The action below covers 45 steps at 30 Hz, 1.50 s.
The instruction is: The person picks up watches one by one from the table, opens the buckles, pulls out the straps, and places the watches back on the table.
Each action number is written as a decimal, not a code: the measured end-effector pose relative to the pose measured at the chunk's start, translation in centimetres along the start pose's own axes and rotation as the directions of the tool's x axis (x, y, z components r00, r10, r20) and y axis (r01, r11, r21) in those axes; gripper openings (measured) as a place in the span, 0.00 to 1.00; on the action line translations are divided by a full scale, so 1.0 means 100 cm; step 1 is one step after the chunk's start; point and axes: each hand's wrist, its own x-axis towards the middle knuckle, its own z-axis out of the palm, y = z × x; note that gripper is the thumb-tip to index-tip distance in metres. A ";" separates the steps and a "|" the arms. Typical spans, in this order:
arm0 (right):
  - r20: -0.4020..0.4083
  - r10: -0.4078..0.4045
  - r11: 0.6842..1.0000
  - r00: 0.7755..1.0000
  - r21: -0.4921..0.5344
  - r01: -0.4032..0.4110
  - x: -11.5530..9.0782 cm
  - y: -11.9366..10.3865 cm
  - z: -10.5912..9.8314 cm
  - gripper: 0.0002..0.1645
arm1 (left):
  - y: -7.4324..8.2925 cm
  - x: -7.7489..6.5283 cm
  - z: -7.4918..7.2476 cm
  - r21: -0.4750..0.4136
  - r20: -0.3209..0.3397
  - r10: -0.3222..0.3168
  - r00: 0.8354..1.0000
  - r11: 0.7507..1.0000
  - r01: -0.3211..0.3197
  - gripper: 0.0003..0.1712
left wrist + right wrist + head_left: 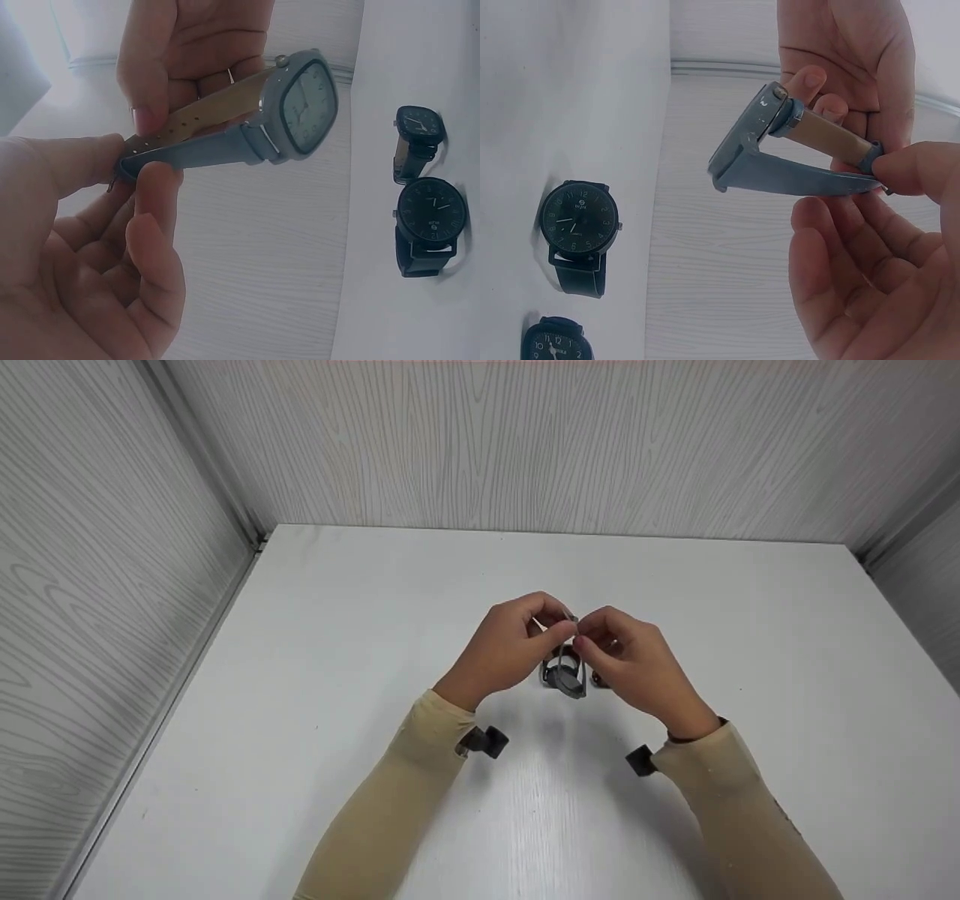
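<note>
While both hands are busy at the strap ends of the gray-blue watch [309, 109], its band reads as a loop held above the surface [390, 585], off towards 4 o'clock from the middle of the head view. Left hand [510, 641], at 10 o'clock from the watch case: fingers narrow, thumb and fingertip pinching the strap near its buckle [112, 184]. Right hand [637, 664], between 2 and 3 o'clock: fingers likewise narrow, pinching the same end region. Progress, as judged: the two strap lengths, one showing its tan underside [214, 105] with punched holes, converge at the fingers, so alignment looks done; whether the pin sits in a hole is hidden by the fingertips and cannot be told. Probably left: settling the buckle and tail, then setting the watch down. Two further watches lie on the surface, untouched: a round black watch [432, 214], between 4 and 5 o'clock from the held case in the left wrist view, and a small squarish dark watch [420, 126] just beside it, at its 12 o'clock. Their straps curve beneath the cases; fastening not confirmed. Containers: none noted in any view, hence no contents to record.
</note>
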 end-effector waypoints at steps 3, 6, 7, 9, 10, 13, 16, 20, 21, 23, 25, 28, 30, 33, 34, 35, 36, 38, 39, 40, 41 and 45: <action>0.002 -0.004 1.000 1.000 0.000 0.004 0.000 0.000 0.000 0.06 | 0.001 0.000 0.000 0.005 0.004 0.005 1.000 1.000 -0.005 0.10; 0.004 -0.005 1.000 1.000 -0.005 0.005 0.000 0.000 0.000 0.06 | 0.000 0.000 0.000 0.013 0.009 0.009 1.000 1.000 -0.009 0.10; 0.004 -0.006 1.000 1.000 -0.008 0.006 0.000 0.000 0.000 0.06 | 0.000 0.000 0.000 0.015 0.010 0.010 1.000 1.000 -0.010 0.10; 0.005 -0.008 1.000 1.000 -0.009 0.008 0.000 0.000 0.000 0.06 | 0.000 0.000 -0.001 0.013 0.012 0.007 1.000 1.000 -0.007 0.11; 0.006 -0.009 1.000 1.000 -0.007 0.009 0.000 0.000 0.000 0.06 | 0.001 0.000 -0.001 0.001 0.013 0.003 1.000 1.000 -0.003 0.10; 0.012 -0.011 1.000 1.000 0.000 0.011 0.000 0.000 -0.001 0.05 | 0.001 -0.001 -0.003 -0.039 0.015 -0.011 1.000 0.999 0.011 0.10; 0.018 -0.012 1.000 1.000 0.005 0.012 0.000 0.000 -0.001 0.05 | 0.002 -0.001 -0.006 -0.075 0.016 -0.022 1.000 0.997 0.023 0.10; 0.021 -0.009 1.000 1.000 0.001 0.009 0.000 0.000 -0.001 0.05 | 0.003 -0.001 -0.007 -0.074 0.018 -0.024 1.000 0.997 0.026 0.11; 0.021 -0.008 1.000 1.000 -0.001 0.008 0.000 0.000 -0.001 0.05 | 0.003 0.000 -0.007 -0.071 0.016 -0.024 1.000 0.997 0.025 0.11; 0.022 -0.007 1.000 1.000 -0.007 0.007 0.000 -0.001 -0.001 0.05 | 0.002 -0.001 -0.008 -0.066 0.010 -0.021 1.000 0.998 0.022 0.11; 0.023 -0.003 1.000 1.000 -0.014 0.003 0.000 0.000 -0.001 0.05 | 0.002 -0.001 -0.009 -0.062 0.000 -0.017 1.000 0.998 0.017 0.10; 0.020 0.003 1.000 1.000 -0.019 -0.002 0.000 0.000 -0.001 0.06 | 0.001 -0.001 -0.010 -0.059 -0.014 -0.013 1.000 0.998 0.012 0.11; 0.010 0.007 1.000 1.000 -0.013 -0.007 0.000 0.000 -0.001 0.06 | 0.001 -0.001 -0.011 -0.055 -0.016 -0.013 1.000 0.998 0.012 0.11; -0.014 0.009 1.000 1.000 -0.009 -0.009 0.001 0.001 0.000 0.05 | 0.001 -0.001 -0.013 -0.047 -0.019 -0.018 1.000 0.999 0.017 0.11; -0.022 0.009 1.000 1.000 -0.009 -0.009 0.001 0.001 0.000 0.06 | 0.001 -0.001 -0.014 -0.044 -0.019 -0.020 1.000 0.999 0.019 0.11; -0.028 0.010 1.000 1.000 -0.010 -0.011 0.001 0.001 0.000 0.06 | 0.001 -0.001 -0.016 -0.043 -0.020 -0.023 1.000 0.999 0.022 0.11; -0.033 0.012 1.000 0.999 -0.013 -0.012 0.001 0.001 0.001 0.06 | 0.001 -0.001 -0.017 -0.042 -0.021 -0.024 0.999 0.999 0.023 0.11; -0.037 0.016 1.000 0.999 -0.019 -0.016 0.001 0.002 0.001 0.07 | 0.001 -0.001 -0.020 -0.038 -0.017 -0.026 1.000 0.999 0.026 0.12; -0.036 0.019 1.000 0.999 -0.021 -0.020 0.001 0.002 0.001 0.07 | 0.001 -0.001 -0.021 -0.029 -0.013 -0.026 1.000 0.999 0.026 0.12; -0.036 0.023 1.000 0.999 -0.021 -0.024 0.001 0.002 0.001 0.08 | 0.001 -0.002 -0.023 -0.012 -0.008 -0.027 1.000 1.000 0.027 0.12; -0.036 0.027 0.999 0.999 -0.018 -0.028 0.001 0.002 0.001 0.08 | 0.000 -0.002 -0.025 0.013 0.001 -0.027 1.000 1.000 0.027 0.11; -0.045 0.047 0.999 0.998 0.009 -0.046 0.001 0.003 0.002 0.12 | -0.001 -0.003 -0.033 0.146 0.083 -0.038 0.996 0.989 0.026 0.10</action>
